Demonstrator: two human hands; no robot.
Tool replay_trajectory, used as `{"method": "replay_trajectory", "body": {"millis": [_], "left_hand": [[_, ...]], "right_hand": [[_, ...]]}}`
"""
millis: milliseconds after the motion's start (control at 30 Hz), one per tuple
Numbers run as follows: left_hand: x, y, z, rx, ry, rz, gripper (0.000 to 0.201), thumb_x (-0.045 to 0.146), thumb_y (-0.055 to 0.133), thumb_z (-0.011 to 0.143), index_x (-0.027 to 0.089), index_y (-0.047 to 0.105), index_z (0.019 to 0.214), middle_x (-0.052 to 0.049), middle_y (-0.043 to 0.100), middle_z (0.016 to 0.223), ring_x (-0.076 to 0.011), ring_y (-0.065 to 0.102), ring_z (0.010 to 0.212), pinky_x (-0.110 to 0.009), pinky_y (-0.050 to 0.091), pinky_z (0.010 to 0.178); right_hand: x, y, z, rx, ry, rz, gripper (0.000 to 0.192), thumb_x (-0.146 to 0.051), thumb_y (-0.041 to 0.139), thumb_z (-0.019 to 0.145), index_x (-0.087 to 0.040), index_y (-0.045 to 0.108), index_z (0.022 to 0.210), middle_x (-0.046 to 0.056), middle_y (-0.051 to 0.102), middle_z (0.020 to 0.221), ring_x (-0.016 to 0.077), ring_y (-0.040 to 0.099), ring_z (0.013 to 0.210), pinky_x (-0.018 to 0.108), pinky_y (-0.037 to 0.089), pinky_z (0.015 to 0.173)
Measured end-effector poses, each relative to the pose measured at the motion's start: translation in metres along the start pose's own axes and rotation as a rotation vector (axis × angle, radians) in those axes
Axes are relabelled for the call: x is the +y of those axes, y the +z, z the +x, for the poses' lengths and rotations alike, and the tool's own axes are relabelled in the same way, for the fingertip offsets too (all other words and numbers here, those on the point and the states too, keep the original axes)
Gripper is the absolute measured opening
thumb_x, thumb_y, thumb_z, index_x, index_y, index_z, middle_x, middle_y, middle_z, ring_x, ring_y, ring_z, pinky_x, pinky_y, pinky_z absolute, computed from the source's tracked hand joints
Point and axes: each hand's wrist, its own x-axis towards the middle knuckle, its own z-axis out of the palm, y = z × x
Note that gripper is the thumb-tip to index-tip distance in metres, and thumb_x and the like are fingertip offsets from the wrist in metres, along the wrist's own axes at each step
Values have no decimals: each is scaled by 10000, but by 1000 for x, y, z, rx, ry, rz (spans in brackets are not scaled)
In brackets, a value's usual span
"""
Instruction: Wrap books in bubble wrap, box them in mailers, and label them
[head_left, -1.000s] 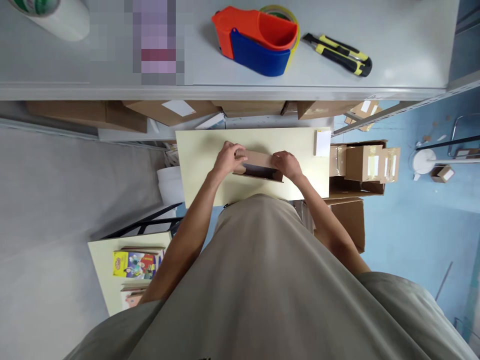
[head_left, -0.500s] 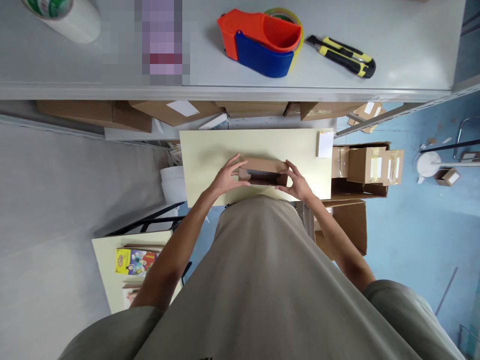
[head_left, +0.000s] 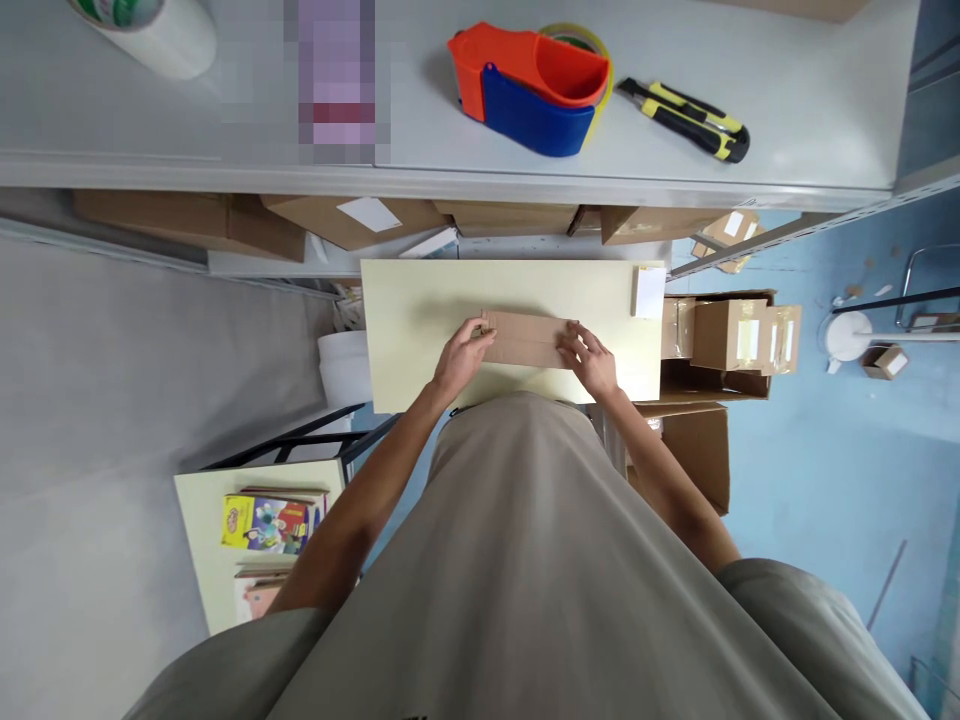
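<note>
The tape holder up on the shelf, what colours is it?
The tape holder is orange-red with a blue front, seen clearly in the head view.

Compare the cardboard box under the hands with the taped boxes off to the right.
The cardboard box on the cream table looks plain brown, with no label in sight; the taped boxes carry white labels and clear tape. The left hand and right hand press on it; the taped boxes sit untouched in a carton. Both are brown cardboard.
</note>
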Motion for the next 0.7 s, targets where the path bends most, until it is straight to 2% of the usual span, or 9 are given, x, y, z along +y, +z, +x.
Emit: {"method": "replay_trajectory", "body": {"millis": [200, 300, 400, 467, 533, 600, 700], "left_hand": [[15, 2, 3, -21, -25, 79, 360, 275, 520, 1147, 273, 853, 1284, -117, 734, 1432, -280, 670, 1351, -445, 586, 1200], [26, -9, 4, -42, 10, 82, 321, 269, 573, 1120, 280, 880, 1211, -113, 755, 1373, -307, 628, 1424, -487, 535, 1269], [39, -26, 11, -65, 58, 88, 256, 259, 654, 1070, 284, 902, 1130, -128, 794, 1294, -349, 639, 1422, -561, 510, 1292], [52, -41, 23, -91, 84, 102, 234, 233, 705, 1020, 298, 909, 1114, -120, 824, 1247, -345, 704, 1307, -567, 562, 1225], [69, -62, 45, -77, 121, 116, 235, 224, 727, 993, 309, 913, 1108, -105, 847, 1210, -333, 748, 1213, -553, 601, 1162], [93, -89, 73, 18, 173, 107, 253, 242, 696, 1023, 298, 914, 1139, -102, 859, 1231, -329, 769, 1192, -545, 605, 1152], [138, -136, 118, 256, 235, 43, 349, 256, 596, 1092, 267, 888, 1282, -93, 857, 1297, -302, 782, 1209, -501, 603, 1167]], "right_hand": [[-1, 4, 10, 47, 16, 19, 400, -388, 484, 1219, -241, 857, 1220, 154, 758, 1552, 321, 723, 1362, 479, 694, 1044], [-6, -4, 10, 42, -1, 39, 359, -377, 527, 1198, -246, 861, 1204, 160, 771, 1523, 355, 683, 1439, 560, 636, 1156], [-17, -24, 14, 37, -43, 70, 301, -334, 577, 1157, -259, 864, 1208, 160, 812, 1431, 391, 646, 1509, 675, 520, 1285], [-27, -48, 28, 69, -86, 102, 288, -324, 583, 1144, -286, 862, 1204, 147, 828, 1384, 390, 674, 1475, 719, 463, 1323], [-42, -81, 53, 158, -141, 119, 297, -359, 561, 1161, -308, 852, 1192, 134, 821, 1393, 382, 692, 1444, 719, 431, 1346], [-62, -123, 88, 279, -198, 113, 337, -422, 517, 1187, -306, 822, 1270, 141, 782, 1461, 381, 678, 1452, 690, 412, 1363], [-96, -180, 153, 389, -265, 80, 500, -514, 459, 1197, -244, 663, 1566, 200, 654, 1633, 421, 561, 1570, 665, 425, 1345]]}}
